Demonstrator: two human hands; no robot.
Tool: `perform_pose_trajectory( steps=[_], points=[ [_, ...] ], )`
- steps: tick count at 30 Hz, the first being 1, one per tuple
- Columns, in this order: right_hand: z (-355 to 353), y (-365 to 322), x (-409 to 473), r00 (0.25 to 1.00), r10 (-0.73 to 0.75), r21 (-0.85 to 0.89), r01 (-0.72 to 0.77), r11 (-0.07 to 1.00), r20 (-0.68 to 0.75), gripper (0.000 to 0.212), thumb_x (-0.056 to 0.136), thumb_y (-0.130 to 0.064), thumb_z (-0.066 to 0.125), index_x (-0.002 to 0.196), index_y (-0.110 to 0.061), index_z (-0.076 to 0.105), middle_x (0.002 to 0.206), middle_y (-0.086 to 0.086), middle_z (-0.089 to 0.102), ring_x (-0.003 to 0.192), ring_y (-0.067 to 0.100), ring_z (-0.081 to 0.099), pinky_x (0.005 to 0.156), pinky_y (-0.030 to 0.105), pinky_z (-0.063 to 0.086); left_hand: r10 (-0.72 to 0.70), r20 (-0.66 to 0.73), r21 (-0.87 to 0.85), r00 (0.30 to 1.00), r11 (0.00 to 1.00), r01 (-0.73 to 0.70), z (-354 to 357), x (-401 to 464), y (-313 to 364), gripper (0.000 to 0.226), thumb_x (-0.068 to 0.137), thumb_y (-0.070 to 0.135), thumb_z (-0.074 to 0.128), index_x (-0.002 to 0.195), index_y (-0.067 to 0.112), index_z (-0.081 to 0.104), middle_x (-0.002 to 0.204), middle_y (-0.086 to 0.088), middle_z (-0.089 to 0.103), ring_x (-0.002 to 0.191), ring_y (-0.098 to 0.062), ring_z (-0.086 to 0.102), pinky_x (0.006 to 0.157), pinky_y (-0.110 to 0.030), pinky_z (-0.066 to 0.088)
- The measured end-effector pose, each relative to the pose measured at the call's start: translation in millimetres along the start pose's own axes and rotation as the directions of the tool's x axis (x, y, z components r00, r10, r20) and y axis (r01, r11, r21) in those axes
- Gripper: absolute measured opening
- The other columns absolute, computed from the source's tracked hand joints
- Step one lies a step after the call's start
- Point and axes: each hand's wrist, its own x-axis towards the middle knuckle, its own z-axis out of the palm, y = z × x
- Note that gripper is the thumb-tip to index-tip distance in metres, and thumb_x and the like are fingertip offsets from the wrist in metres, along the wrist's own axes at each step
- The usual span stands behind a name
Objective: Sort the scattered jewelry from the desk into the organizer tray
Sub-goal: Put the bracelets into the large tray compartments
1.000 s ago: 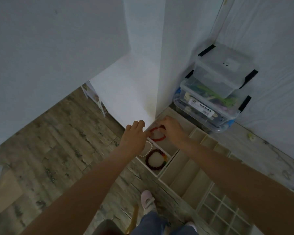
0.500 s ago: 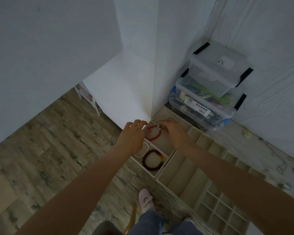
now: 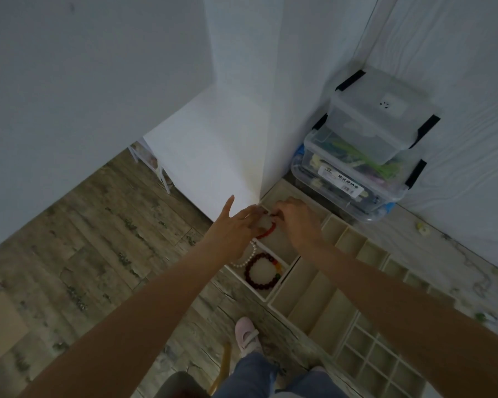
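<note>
Two hands meet over the far end of the organizer tray (image 3: pixel 305 285), at about twelve o'clock from where I stand. My left hand (image 3: pixel 233 225) has its thumb splayed out and its fingers reaching onto the red bracelet (image 3: pixel 266 234); my right hand (image 3: pixel 296 218) has its fingers curled, pinching the same bracelet at its far side — it hangs just over the top compartment. Nearer me, at six o'clock from the hands, a dark bead bracelet (image 3: pixel 260 272) lies in the next compartment, with a pearl strand (image 3: pixel 249 258) at its nine o'clock, draped along the tray's edge. My worry: the stretched loop could snap back, catch on the divider, or slip out onto the floor. A stacked plastic bin (image 3: pixel 365 156) stands at two o'clock.
</note>
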Motion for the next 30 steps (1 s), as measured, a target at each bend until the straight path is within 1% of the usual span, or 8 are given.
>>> perform_pose_trajectory(
  steps=[8, 11, 14, 18, 21, 24, 28, 30],
  points=[
    [1, -7, 1, 0.998, -0.031, -0.066, 0.028, 0.997, -0.051, 0.012, 0.091, -0.016, 0.054, 0.095, -0.012, 0.064, 0.098, 0.005, 0.059, 0.094, 0.022, 0.057, 0.068, 0.029, 0.044, 0.011, -0.026, 0.04, 1.0, 0.999, -0.01, -5, 2, 2, 0.057, 0.093, 0.014, 0.045, 0.145, 0.031, 0.031, 0.158, -0.007, 0.008, 0.146, -0.015, -0.005, 0.103, -0.058, -0.02],
    [2, -12, 0, 0.997, -0.046, -0.061, 0.042, 0.997, -0.059, 0.015, 0.091, -0.012, 0.053, 0.102, -0.014, 0.064, 0.101, 0.006, 0.059, 0.095, 0.023, 0.057, 0.069, 0.03, 0.045, 0.01, -0.006, -0.016, 1.0, 1.0, -0.01, -3, 0, 2, 0.06, 0.092, 0.012, 0.045, 0.146, 0.033, 0.027, 0.158, -0.006, 0.007, 0.146, -0.014, -0.006, 0.107, -0.057, -0.016],
    [3, -15, -1, 0.999, -0.01, -0.061, 0.007, 0.998, -0.054, 0.018, 0.092, -0.013, 0.051, 0.107, -0.016, 0.06, 0.104, 0.005, 0.057, 0.097, 0.022, 0.057, 0.068, 0.028, 0.042, 0.018, -0.027, -0.091, 0.999, 0.996, -0.02, -1, 1, 2, 0.059, 0.09, 0.01, 0.046, 0.142, 0.034, 0.034, 0.157, -0.007, 0.013, 0.146, -0.013, -0.006, 0.11, -0.055, -0.013],
    [1, -10, 4, 0.988, 0.152, 0.055, -0.152, 0.987, 0.011, 0.02, 0.09, -0.016, 0.054, 0.109, -0.01, 0.052, 0.108, 0.008, 0.056, 0.098, 0.024, 0.056, 0.072, 0.031, 0.044, 0.03, -0.038, -0.067, 0.999, 0.997, -0.033, -3, 2, 1, 0.056, 0.09, 0.011, 0.046, 0.14, 0.035, 0.04, 0.156, -0.007, 0.019, 0.146, -0.012, -0.004, 0.11, -0.055, -0.013],
    [3, -1, 13, 0.958, 0.242, 0.227, -0.272, 0.935, 0.152, 0.019, 0.084, -0.026, 0.065, 0.097, -0.013, 0.061, 0.102, 0.006, 0.065, 0.094, 0.023, 0.061, 0.08, 0.035, 0.051, 0.039, -0.035, -0.029, 0.999, 0.999, -0.04, -4, 2, 0, 0.052, 0.093, 0.013, 0.044, 0.14, 0.035, 0.04, 0.155, -0.008, 0.023, 0.146, -0.014, -0.003, 0.109, -0.055, -0.015],
    [4, 1, 18, 0.935, 0.272, 0.327, -0.336, 0.883, 0.227, 0.013, 0.08, -0.024, 0.07, 0.087, -0.015, 0.063, 0.1, 0.005, 0.067, 0.095, 0.022, 0.062, 0.081, 0.032, 0.05, 0.03, -0.034, 0.012, 0.999, 0.999, -0.03, -5, 3, 0, 0.045, 0.094, 0.016, 0.044, 0.136, 0.032, 0.046, 0.155, -0.009, 0.022, 0.146, -0.015, -0.005, 0.105, -0.055, -0.019],
    [2, 4, 21, 0.936, 0.238, 0.397, -0.328, 0.857, 0.257, 0.018, 0.077, -0.02, 0.074, 0.075, -0.022, 0.056, 0.102, 0.005, 0.068, 0.091, 0.018, 0.059, 0.066, 0.023, 0.041, 0.021, -0.028, 0.09, 0.999, 0.996, -0.019, -5, 4, -1, 0.033, 0.092, 0.016, 0.045, 0.12, 0.02, 0.061, 0.156, -0.01, 0.017, 0.146, -0.016, -0.004, 0.097, -0.056, -0.026],
    [2, 7, 22, 0.933, 0.224, 0.412, -0.328, 0.85, 0.282, 0.016, 0.076, -0.02, 0.076, 0.083, -0.018, 0.061, 0.101, 0.004, 0.067, 0.086, 0.012, 0.056, 0.063, 0.018, 0.039, 0.015, -0.014, 0.104, 1.0, 0.994, -0.014, -6, 3, -1, 0.032, 0.092, 0.015, 0.044, 0.118, 0.017, 0.062, 0.157, -0.009, 0.016, 0.146, -0.016, -0.003, 0.097, -0.056, -0.026]
  ],
)
